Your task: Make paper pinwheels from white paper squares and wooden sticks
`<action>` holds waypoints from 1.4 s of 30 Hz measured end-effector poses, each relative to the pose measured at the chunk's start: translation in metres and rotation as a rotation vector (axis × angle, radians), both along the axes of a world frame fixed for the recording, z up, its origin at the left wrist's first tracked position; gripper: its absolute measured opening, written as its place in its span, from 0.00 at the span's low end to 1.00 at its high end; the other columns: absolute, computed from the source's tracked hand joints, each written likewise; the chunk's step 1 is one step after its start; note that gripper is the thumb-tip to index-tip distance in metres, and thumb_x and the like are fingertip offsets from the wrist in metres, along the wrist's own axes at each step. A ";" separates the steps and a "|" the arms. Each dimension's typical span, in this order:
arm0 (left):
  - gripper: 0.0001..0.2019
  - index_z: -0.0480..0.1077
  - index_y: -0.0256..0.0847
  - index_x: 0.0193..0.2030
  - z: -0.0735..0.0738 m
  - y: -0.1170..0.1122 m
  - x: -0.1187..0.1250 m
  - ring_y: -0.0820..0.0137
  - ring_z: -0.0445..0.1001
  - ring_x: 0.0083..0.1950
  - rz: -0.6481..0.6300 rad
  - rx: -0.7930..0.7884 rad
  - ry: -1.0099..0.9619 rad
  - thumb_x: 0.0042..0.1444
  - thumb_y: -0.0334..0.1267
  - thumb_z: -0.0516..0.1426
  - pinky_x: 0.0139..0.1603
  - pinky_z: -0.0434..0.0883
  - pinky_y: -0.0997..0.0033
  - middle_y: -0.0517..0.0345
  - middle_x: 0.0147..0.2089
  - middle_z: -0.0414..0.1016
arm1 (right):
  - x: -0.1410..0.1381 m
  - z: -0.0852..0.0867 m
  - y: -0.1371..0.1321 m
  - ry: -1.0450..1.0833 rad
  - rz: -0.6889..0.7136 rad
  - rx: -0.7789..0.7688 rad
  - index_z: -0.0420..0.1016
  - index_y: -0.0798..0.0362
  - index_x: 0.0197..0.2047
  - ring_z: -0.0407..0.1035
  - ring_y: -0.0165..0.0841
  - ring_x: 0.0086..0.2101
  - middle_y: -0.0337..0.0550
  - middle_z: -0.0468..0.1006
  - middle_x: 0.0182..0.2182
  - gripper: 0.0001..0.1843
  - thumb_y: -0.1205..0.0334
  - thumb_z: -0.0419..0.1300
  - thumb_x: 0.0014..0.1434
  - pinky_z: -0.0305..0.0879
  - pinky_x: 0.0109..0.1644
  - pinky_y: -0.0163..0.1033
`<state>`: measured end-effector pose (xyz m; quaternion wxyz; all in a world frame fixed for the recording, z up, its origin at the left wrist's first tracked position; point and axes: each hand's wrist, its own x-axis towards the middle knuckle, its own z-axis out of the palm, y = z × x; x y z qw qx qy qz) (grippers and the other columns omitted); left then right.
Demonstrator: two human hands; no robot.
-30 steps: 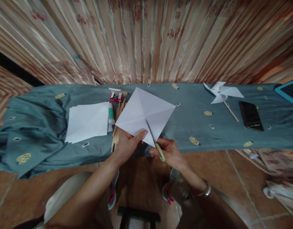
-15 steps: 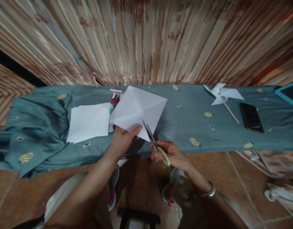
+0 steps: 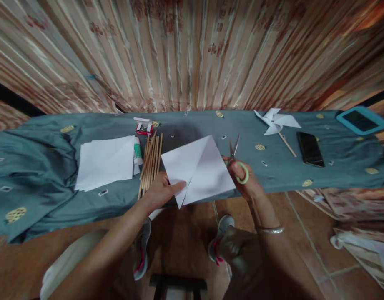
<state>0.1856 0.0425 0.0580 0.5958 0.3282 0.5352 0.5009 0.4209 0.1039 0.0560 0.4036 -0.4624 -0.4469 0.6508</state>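
i'm watching remotely: left hand (image 3: 161, 190), fingers clamping white paper (image 3: 209, 168) by left edge, thumb beside slit (image 3: 186, 193); paper lying between hands, over near edge of counter (image 3: 279, 175); right hand (image 3: 250, 187), fingers clamping scissors (image 3: 232, 156), blades standing apart, pointing away right of paper.

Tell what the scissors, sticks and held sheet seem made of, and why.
Scissors: blades probably metal, from their grey sheen; pale-green handle, likely smooth plastic. Sticks: apparently bare wood, tan and matt. Sheet: matt white paper, judging by its thin edge and crease.
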 end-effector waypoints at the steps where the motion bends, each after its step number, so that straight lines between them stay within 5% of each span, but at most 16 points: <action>1: 0.06 0.78 0.38 0.26 -0.002 -0.001 0.001 0.67 0.74 0.25 -0.088 -0.014 0.060 0.37 0.29 0.66 0.25 0.68 0.72 0.57 0.24 0.78 | -0.001 0.001 0.000 -0.017 0.006 -0.018 0.78 0.50 0.37 0.68 0.30 0.25 0.37 0.78 0.27 0.28 0.40 0.72 0.36 0.64 0.28 0.35; 3: 0.02 0.77 0.38 0.24 -0.004 -0.003 0.001 0.69 0.71 0.22 -0.202 -0.040 0.144 0.40 0.33 0.64 0.22 0.65 0.73 0.58 0.21 0.76 | -0.003 0.004 -0.001 -0.034 0.040 -0.049 0.78 0.51 0.35 0.68 0.29 0.24 0.35 0.78 0.26 0.24 0.48 0.74 0.35 0.65 0.29 0.35; 7: 0.07 0.76 0.37 0.22 -0.001 -0.002 0.000 0.72 0.69 0.20 -0.207 -0.063 0.115 0.42 0.38 0.65 0.22 0.63 0.75 0.59 0.21 0.75 | -0.005 0.004 -0.003 -0.013 0.069 -0.082 0.78 0.52 0.31 0.69 0.29 0.24 0.35 0.79 0.24 0.18 0.56 0.75 0.35 0.66 0.30 0.34; 14: 0.22 0.78 0.35 0.34 0.016 0.002 0.008 0.63 0.79 0.37 -0.019 -0.077 -0.413 0.45 0.55 0.64 0.40 0.76 0.64 0.47 0.37 0.81 | -0.015 -0.003 0.000 0.145 -0.232 -0.028 0.78 0.52 0.33 0.72 0.32 0.26 0.37 0.82 0.28 0.17 0.58 0.74 0.37 0.69 0.34 0.38; 18: 0.13 0.77 0.38 0.35 0.016 0.000 0.017 0.66 0.79 0.40 -0.024 -0.076 -0.527 0.43 0.43 0.67 0.47 0.76 0.64 0.53 0.39 0.81 | -0.024 -0.001 0.001 0.223 -0.350 -0.004 0.78 0.53 0.32 0.74 0.35 0.29 0.39 0.82 0.29 0.17 0.60 0.73 0.37 0.70 0.39 0.42; 22: 0.07 0.75 0.39 0.32 0.010 0.001 0.026 0.68 0.78 0.43 0.029 -0.065 -0.527 0.47 0.36 0.66 0.49 0.76 0.63 0.56 0.40 0.80 | -0.034 -0.003 -0.002 0.243 -0.311 0.000 0.78 0.52 0.33 0.75 0.36 0.31 0.38 0.82 0.29 0.17 0.59 0.74 0.37 0.70 0.39 0.41; 27: 0.16 0.72 0.43 0.49 0.009 0.005 0.035 0.62 0.78 0.48 0.222 -0.141 -0.475 0.53 0.36 0.62 0.42 0.79 0.64 0.53 0.52 0.77 | -0.044 -0.006 -0.009 0.178 -0.260 -0.034 0.78 0.51 0.33 0.72 0.34 0.30 0.37 0.81 0.29 0.19 0.54 0.74 0.36 0.69 0.37 0.39; 34: 0.13 0.70 0.43 0.50 0.014 0.016 0.022 0.67 0.79 0.43 0.403 -0.058 -0.374 0.57 0.33 0.59 0.36 0.79 0.72 0.54 0.49 0.78 | -0.037 -0.006 -0.016 -0.001 -0.037 0.054 0.76 0.52 0.36 0.67 0.29 0.23 0.36 0.74 0.22 0.25 0.39 0.67 0.44 0.60 0.24 0.33; 42: 0.12 0.71 0.39 0.47 0.025 0.026 -0.007 0.69 0.79 0.41 0.491 0.070 -0.360 0.57 0.37 0.60 0.44 0.78 0.70 0.54 0.46 0.79 | -0.027 0.002 -0.036 -0.031 0.504 0.001 0.73 0.55 0.47 0.71 0.33 0.32 0.46 0.79 0.34 0.30 0.40 0.65 0.50 0.68 0.35 0.39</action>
